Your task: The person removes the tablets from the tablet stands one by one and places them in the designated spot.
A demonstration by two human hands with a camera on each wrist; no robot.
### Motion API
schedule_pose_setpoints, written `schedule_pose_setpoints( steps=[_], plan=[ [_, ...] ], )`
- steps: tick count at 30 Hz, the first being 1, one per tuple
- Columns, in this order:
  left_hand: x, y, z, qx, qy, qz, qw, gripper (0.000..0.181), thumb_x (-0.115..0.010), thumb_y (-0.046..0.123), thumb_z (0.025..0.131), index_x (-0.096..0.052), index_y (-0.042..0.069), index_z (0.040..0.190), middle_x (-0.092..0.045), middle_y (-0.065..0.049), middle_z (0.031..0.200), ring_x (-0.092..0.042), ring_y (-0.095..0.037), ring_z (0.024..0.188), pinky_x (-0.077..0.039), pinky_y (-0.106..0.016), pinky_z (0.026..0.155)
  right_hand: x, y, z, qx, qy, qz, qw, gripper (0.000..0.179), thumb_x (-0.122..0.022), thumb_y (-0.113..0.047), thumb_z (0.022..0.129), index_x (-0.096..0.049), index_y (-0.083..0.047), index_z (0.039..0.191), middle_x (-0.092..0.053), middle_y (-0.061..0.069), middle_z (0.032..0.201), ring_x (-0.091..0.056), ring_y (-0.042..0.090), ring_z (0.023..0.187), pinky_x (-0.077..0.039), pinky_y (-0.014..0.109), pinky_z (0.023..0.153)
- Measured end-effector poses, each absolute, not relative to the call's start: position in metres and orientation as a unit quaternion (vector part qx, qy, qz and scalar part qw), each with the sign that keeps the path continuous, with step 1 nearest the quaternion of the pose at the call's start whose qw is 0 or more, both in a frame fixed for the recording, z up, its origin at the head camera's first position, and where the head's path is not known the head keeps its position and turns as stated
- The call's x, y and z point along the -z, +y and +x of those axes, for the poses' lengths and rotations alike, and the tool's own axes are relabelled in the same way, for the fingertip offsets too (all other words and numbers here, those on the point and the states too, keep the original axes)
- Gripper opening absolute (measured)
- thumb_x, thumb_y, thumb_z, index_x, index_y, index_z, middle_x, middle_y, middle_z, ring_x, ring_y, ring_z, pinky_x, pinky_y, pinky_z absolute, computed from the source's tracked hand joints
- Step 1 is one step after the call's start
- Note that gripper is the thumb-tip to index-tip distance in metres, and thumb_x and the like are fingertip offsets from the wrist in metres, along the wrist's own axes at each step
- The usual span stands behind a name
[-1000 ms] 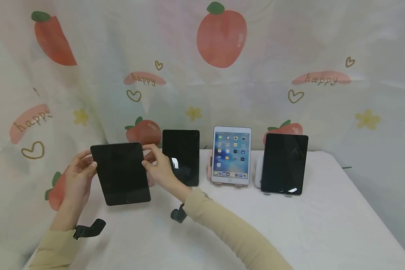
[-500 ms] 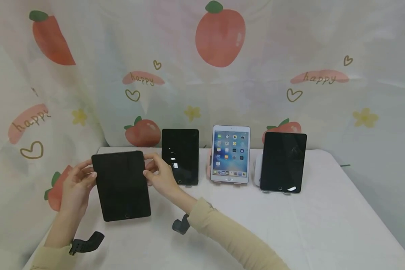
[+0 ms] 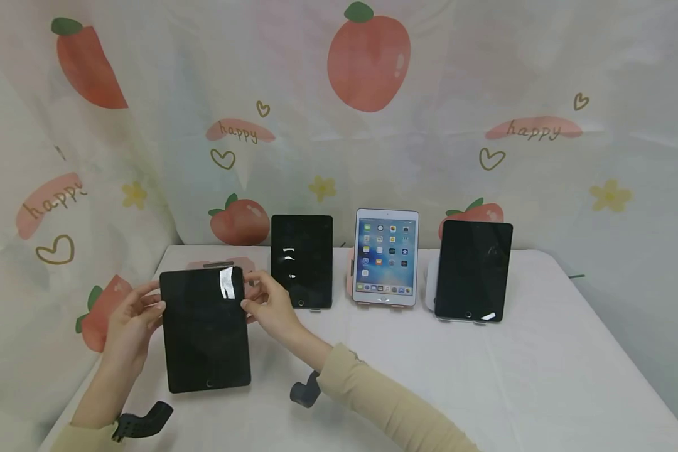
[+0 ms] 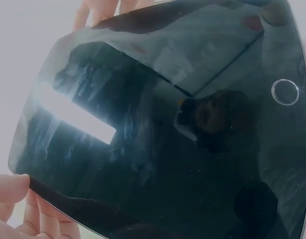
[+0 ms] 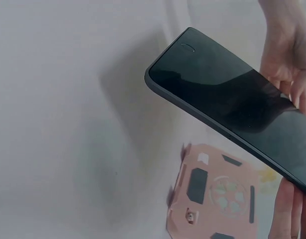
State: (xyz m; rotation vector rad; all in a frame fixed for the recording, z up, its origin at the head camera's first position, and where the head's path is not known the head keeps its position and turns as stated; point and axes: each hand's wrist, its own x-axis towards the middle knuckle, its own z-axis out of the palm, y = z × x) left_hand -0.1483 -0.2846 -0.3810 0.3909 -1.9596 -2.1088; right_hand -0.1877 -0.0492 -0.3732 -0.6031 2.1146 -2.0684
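Note:
A black tablet [image 3: 206, 333] with a dark screen is held above the table at the left, home button toward me. My left hand [image 3: 132, 323] pinches its left edge near the top, thumb in front and fingers behind. My right hand [image 3: 274, 311] grips the right edge near its upper corner in the same way. The left wrist view shows the left thumb [image 4: 12, 188] at the edge and a bright reflection on the screen. Behind the tablet, a pink stand [image 5: 207, 224] with a round cut-out shows in the right wrist view, mostly hidden in the head view.
Three more tablets stand propped in a row at the back: a black one [image 3: 302, 260], a white one [image 3: 387, 257] with a lit home screen, and another black one [image 3: 474, 271] at the right. White cloth [image 3: 418, 364] covers the table. A fruit-print curtain [image 3: 429, 163] hangs behind.
Both hands have brought the tablet down and toward me. Its tilt has straightened, a reflection now shows on its screen, and the pink stand's top has come into view behind it.

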Motion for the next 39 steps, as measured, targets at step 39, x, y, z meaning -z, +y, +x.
schedule_pose_setpoints(
  steps=[39],
  plan=[
    [0.423,-0.300,-0.154,0.636,-0.744,0.198,-0.048,0.045,-0.048,0.011,0.098,-0.040,0.013,0.142,-0.055,0.015,0.089,-0.056,0.000,0.084,-0.031,-0.055,0.112,0.446,-0.060,-0.195,0.722,0.668,-0.120,0.135,0.040,-0.060,0.012,0.078,-0.054,0.004,0.117,-0.061,0.032,0.084,-0.069,0.041,0.070,-0.058,0.052,0.062]
  ],
)
